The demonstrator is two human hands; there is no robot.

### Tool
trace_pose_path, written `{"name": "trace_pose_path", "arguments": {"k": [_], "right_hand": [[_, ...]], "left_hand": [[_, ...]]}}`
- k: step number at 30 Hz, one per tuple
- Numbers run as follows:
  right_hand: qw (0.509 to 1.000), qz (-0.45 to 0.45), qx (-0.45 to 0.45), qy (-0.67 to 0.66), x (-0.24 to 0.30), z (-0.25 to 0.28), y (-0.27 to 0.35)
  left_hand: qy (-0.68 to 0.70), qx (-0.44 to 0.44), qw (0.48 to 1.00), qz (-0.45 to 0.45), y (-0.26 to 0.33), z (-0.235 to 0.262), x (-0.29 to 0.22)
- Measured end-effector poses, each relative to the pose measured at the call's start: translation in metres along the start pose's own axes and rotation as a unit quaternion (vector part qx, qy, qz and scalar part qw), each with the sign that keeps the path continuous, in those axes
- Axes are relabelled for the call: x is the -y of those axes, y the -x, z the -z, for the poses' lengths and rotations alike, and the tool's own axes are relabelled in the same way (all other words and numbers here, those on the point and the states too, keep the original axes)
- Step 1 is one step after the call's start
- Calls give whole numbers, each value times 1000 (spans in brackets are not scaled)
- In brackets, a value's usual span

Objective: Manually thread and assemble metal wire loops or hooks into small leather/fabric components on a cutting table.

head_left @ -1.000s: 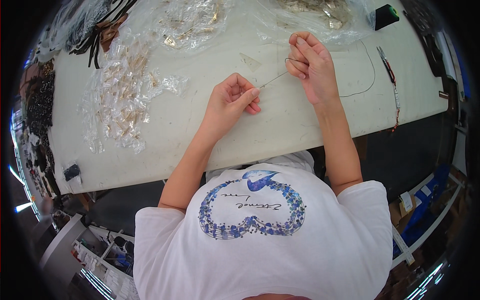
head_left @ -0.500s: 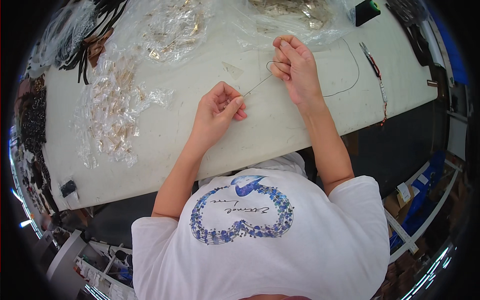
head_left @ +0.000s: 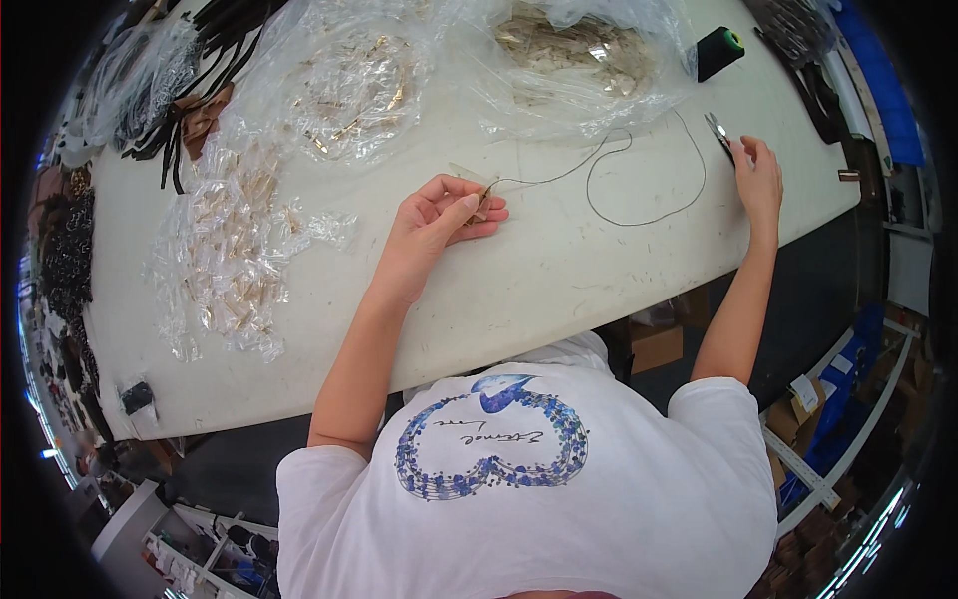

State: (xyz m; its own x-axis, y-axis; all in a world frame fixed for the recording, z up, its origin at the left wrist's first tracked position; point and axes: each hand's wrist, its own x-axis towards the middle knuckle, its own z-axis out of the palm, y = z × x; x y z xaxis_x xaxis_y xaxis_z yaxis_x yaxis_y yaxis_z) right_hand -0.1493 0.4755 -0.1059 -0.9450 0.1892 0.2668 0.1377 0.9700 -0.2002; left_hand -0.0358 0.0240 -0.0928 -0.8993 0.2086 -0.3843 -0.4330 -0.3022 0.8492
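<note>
My left hand (head_left: 427, 238) is over the middle of the white table, thumb and fingers pinched on a small clear-and-gold piece (head_left: 482, 207), mostly hidden by the fingers. A dark thread (head_left: 639, 224) runs from this pinch to the right and lies in a wide loop on the tabletop. At the right, my right hand (head_left: 759, 188) is closed around the handle end of small scissors (head_left: 717, 131). Their silver blades point away from me, and the fingers and palm cover the handles.
Clear bags with gold-coloured pieces (head_left: 235, 250) spread over the table's left. Another open plastic bag (head_left: 579, 60) lies at the back, near a dark thread spool (head_left: 720, 52). Black straps (head_left: 215, 80) lie far left. A thin clear triangle (head_left: 464, 172) rests behind my left hand.
My right hand has let go of the thread and moved right onto the scissors. The thread, taut between my hands before, now lies slack. My left hand keeps its pinch.
</note>
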Motion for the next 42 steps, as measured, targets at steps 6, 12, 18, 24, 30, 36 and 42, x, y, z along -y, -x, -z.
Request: {"name": "trace_pose_path", "arguments": {"k": [6, 12, 18, 24, 30, 36, 42], "right_hand": [[996, -54, 13, -76, -7, -15, 30], [905, -116, 0, -409, 60, 33, 38], [895, 54, 213, -388, 197, 65, 97], [876, 155, 295, -350, 224, 30, 143], [848, 140, 353, -369, 232, 26, 139], [846, 160, 366, -353, 230, 17, 135], [844, 167, 349, -371, 231, 12, 132]], "left_hand": [[17, 8, 1000, -2, 2, 2, 0], [36, -1, 999, -5, 4, 5, 1], [33, -3, 999, 2, 6, 6, 2], [29, 14, 999, 2, 2, 5, 3], [13, 9, 1000, 0, 1, 5, 5], [12, -8, 1000, -6, 0, 0, 5], [-4, -17, 1000, -6, -1, -1, 7]]}}
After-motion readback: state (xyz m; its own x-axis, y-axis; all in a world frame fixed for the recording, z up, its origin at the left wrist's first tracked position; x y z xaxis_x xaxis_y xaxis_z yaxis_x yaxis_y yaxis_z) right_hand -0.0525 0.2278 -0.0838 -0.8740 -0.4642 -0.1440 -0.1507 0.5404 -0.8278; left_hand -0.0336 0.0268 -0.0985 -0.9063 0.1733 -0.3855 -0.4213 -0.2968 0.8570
